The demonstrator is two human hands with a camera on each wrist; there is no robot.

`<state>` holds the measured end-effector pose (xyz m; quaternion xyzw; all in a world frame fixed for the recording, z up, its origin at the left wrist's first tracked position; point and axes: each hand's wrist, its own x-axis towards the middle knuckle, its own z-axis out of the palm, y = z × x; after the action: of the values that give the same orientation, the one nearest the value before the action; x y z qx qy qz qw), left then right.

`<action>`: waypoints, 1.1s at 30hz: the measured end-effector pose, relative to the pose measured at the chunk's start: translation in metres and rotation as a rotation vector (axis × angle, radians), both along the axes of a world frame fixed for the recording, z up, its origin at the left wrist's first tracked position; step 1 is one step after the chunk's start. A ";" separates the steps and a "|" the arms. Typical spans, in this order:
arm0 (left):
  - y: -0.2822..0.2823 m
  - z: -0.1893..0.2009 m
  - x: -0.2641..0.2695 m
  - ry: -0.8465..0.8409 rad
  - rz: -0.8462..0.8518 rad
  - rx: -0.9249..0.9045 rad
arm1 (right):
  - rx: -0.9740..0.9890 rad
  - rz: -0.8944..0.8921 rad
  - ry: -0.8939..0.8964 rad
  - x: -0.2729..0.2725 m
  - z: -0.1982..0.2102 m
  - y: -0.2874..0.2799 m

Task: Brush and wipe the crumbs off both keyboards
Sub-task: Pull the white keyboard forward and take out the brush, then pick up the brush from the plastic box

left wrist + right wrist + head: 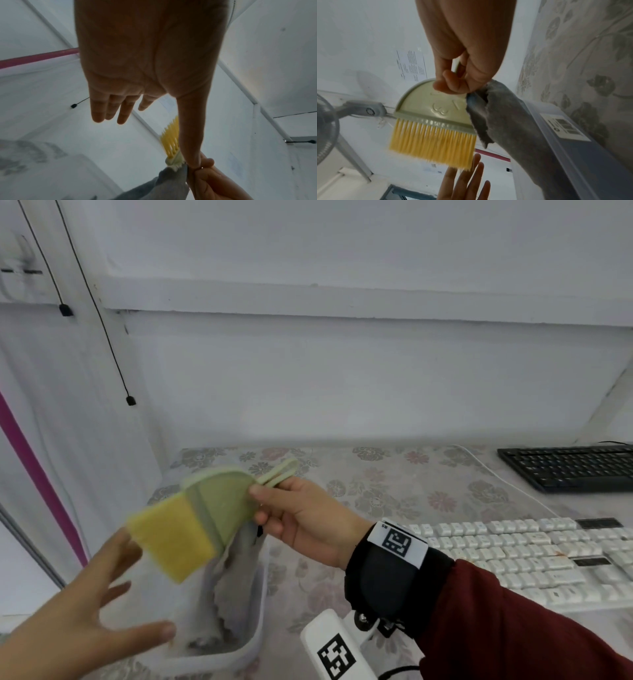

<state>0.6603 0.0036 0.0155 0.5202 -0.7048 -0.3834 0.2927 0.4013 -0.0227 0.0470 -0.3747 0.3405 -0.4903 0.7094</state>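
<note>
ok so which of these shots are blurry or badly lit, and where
Head view: the brush and left hand are smeared by motion, while the white keyboard stays fairly sharp. Left wrist view: the left hand's palm is backlit and dark against the pale wall. Right wrist view: evenly lit, with the bristle tips slightly soft and the right hand and grey cloth clear.

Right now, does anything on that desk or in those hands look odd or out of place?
Yes. The right hand pinches the brush by its handle, and a grey cloth is caught in the same grip, trailing down into the clear bin. The white keyboard also shows an orange smear among its keys.
</note>
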 end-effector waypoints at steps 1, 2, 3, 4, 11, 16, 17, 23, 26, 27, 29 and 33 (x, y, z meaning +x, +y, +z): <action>-0.001 0.008 -0.002 -0.003 -0.006 0.005 | -0.004 -0.035 -0.039 -0.005 0.002 0.002; -0.001 0.014 -0.007 -0.001 -0.018 -0.010 | -0.008 -0.063 -0.080 -0.011 0.004 0.004; 0.000 0.021 -0.013 -0.005 -0.032 -0.025 | -0.013 -0.085 -0.120 -0.017 0.007 0.007; 0.003 0.028 -0.022 0.000 -0.039 -0.037 | -0.020 -0.106 -0.150 -0.024 0.010 0.010; 0.028 0.057 -0.102 -0.003 -0.077 -0.138 | -0.087 -0.314 -0.086 -0.106 0.028 0.038; 0.034 0.045 -0.158 -0.025 -0.139 -0.142 | -0.087 -0.509 -0.044 -0.194 0.025 0.061; 0.034 0.041 -0.169 -0.032 -0.158 -0.129 | -0.085 -0.544 -0.032 -0.213 0.023 0.067; 0.044 0.019 -0.228 -0.300 -0.335 0.045 | 0.012 -0.768 0.058 -0.328 0.014 0.110; 0.043 0.001 -0.247 -0.385 -0.344 0.099 | 0.091 -0.864 0.084 -0.379 0.006 0.130; 0.043 -0.001 -0.253 -0.407 -0.345 0.120 | 0.111 -0.889 0.091 -0.393 0.004 0.136; 0.043 -0.003 -0.263 -0.440 -0.361 0.174 | 0.170 -0.952 0.141 -0.423 -0.002 0.145; 0.044 0.000 -0.275 -0.456 -0.345 0.257 | 0.285 -0.951 0.151 -0.466 -0.018 0.161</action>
<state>0.3849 0.0478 0.0156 0.4981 -0.7760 -0.3868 -0.0106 -0.0647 0.1383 0.0285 -0.1117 0.5877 -0.6793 0.4251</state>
